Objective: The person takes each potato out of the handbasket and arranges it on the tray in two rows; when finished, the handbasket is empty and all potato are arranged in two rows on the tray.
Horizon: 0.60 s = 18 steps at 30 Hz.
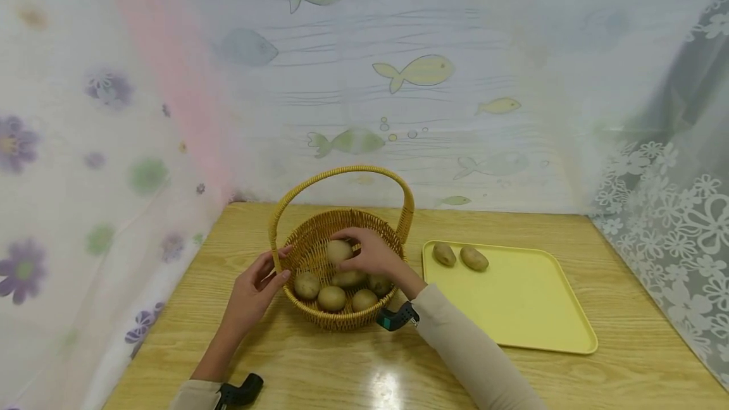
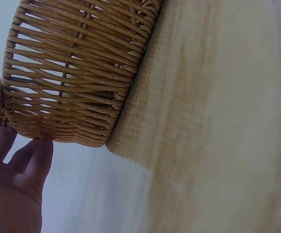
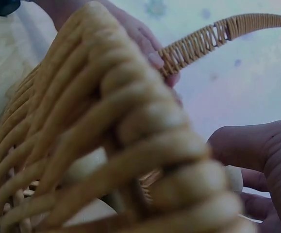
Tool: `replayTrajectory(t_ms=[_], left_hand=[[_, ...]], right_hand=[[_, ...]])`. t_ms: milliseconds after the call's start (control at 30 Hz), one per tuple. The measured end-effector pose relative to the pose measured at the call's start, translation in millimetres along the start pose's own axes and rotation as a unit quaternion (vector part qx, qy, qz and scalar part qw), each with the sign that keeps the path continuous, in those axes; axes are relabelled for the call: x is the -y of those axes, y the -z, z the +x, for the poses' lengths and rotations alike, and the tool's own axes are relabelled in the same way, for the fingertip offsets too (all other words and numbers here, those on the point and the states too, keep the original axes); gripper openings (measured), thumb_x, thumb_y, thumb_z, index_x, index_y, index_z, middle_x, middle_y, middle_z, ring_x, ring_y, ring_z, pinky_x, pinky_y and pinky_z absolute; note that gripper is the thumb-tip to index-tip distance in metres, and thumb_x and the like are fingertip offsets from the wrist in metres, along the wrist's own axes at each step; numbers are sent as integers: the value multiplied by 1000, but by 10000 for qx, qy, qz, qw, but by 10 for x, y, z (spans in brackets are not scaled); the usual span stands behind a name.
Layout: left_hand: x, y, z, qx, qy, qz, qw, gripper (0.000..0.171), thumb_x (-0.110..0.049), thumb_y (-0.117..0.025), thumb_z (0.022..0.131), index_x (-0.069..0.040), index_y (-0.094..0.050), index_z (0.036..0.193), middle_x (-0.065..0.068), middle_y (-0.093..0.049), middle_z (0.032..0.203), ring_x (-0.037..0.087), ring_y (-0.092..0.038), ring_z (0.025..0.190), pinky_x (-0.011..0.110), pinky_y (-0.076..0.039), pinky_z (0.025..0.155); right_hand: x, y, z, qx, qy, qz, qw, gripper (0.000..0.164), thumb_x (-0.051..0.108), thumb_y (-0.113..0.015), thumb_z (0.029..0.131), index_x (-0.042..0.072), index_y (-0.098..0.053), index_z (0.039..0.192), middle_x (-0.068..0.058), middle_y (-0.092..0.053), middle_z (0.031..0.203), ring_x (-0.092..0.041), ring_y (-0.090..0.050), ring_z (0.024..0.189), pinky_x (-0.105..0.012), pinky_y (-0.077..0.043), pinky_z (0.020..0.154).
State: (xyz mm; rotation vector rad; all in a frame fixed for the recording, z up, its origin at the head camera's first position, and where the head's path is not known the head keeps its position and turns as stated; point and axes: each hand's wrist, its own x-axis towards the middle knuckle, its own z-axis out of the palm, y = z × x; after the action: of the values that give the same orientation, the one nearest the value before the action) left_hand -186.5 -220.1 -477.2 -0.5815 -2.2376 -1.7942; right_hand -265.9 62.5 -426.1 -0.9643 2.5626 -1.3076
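Note:
A wicker basket (image 1: 319,321) with a tall arched handle stands on the table, several potatoes (image 1: 332,298) lying inside it. My left hand (image 1: 250,293) holds the basket's left rim at the foot of the handle; in the left wrist view, the left hand's fingers (image 2: 39,158) lie against the woven wall. Inside the basket, my right hand (image 1: 373,252) holds a potato (image 1: 339,252) between thumb and fingers, above the others. From the right wrist, the basket's rim (image 3: 150,111) covers much of the view, and only a sliver of the held potato (image 3: 235,178) shows.
To the right of the basket a yellow tray (image 1: 535,302) lies flat, with two potatoes (image 1: 474,259) near its far left corner. The wooden table (image 1: 319,372) ends at a patterned curtain (image 1: 342,81) behind, with more curtain on both sides.

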Motion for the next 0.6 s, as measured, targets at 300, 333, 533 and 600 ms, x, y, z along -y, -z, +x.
replayTrajectory(t_ms=[300,333,533,600], left_hand=[[5,-1,-4,-40,-11,41,10000,39,-10,-63,106,5,-54,141,14,-52,153,28,-40,147,24,-44,109],[-1,-2,-4,-44,5,36,10000,39,-10,-63,106,5,-54,141,13,-52,153,28,-40,147,24,-44,109],[-22,-7,-2,-41,-11,65,10000,41,-10,-64,106,3,-54,144,12,-52,153,28,-41,146,23,-44,108],[-21,-8,-2,-36,-28,74,10000,41,-10,-64,106,4,-53,144,14,-52,153,28,-41,146,23,-45,108]], right_hand=[[-17,47,-99,-169,43,141,9997,58,6,-86,83,6,-66,137,-9,-65,132,-28,-62,118,-45,-56,95],[-21,53,-112,-171,44,150,9997,58,6,-86,83,5,-66,138,-9,-65,132,-28,-62,118,-45,-56,95],[-68,90,-195,-191,114,139,9997,58,8,-86,84,5,-65,138,-10,-65,134,-29,-63,117,-45,-57,93],[-71,106,-223,-194,167,109,9996,58,9,-86,84,5,-65,138,-9,-64,134,-28,-63,116,-43,-57,92]])
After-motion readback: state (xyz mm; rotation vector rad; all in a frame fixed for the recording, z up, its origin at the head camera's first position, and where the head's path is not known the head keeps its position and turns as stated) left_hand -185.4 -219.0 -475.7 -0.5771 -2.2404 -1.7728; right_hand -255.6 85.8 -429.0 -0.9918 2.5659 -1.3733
